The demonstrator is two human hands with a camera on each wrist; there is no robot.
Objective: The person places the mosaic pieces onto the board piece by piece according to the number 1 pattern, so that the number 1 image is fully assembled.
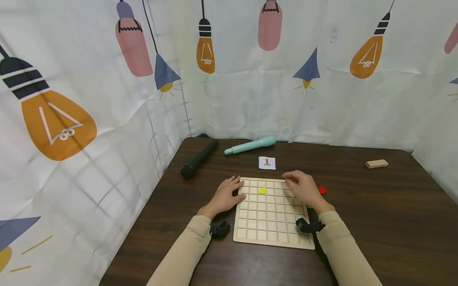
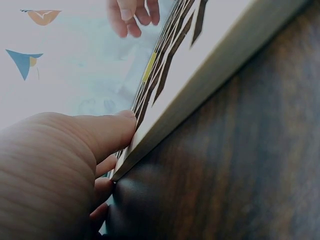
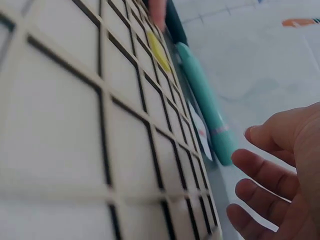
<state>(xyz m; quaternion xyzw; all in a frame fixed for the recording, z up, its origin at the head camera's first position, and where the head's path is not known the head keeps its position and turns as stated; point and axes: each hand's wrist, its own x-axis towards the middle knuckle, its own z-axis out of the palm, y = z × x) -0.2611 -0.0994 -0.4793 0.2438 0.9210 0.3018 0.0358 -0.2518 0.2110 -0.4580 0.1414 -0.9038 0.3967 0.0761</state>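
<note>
A pale wooden grid board lies on the dark table. One yellow piece sits in a square near its far left corner. At the board's left edge is my left hand, fingers spread and thumb resting on the rim; the left wrist view shows the thumb against the board's edge. Over the far right part of the board hovers my right hand, fingers loosely bent. The right wrist view shows nothing between its fingers. A red piece lies just right of this hand.
Beyond the board lies a small printed grid card with a coloured pattern. A mint-green microphone-shaped object and a black microphone lie at the back left. A small wooden block is at the back right. Printed curtains surround the table.
</note>
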